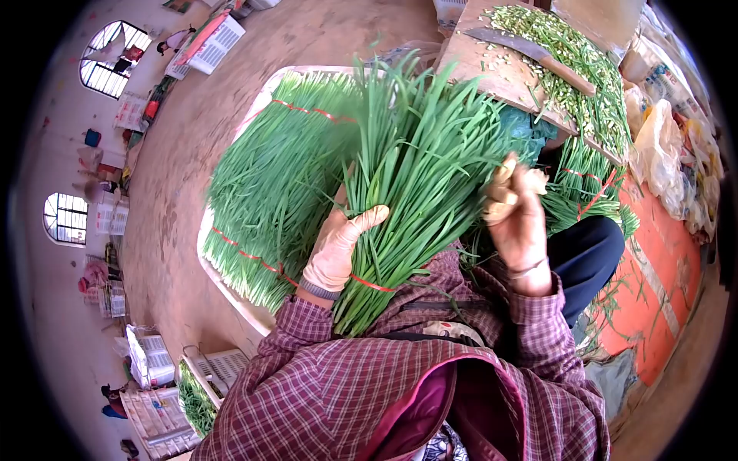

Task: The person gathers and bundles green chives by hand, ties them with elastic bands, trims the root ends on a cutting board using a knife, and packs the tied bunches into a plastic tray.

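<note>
A thick bundle of long green leaves, like garlic chives [415, 184], leans across my lap with a red tie near its lower end. My left hand [346, 242], in a pale glove, wraps round the bundle's left side with the thumb over the leaves. Just right of the leaf tips is my right hand [513, 207], its fingers curled and wearing pale finger covers. Motion blurs it a little, and I cannot make out what is in its fingers. Beside the left hand, a white crate [207, 250] holds more chives bound with red ties.
A wooden board [477, 58] at the upper right bears a knife [530, 54] and chopped green pieces [607, 100]. Tied chive bundles [580, 180] lie below it on an orange-red sheet [653, 269]. Plastic bags [661, 146] sit at the far right. More crates [215, 46] line the wall.
</note>
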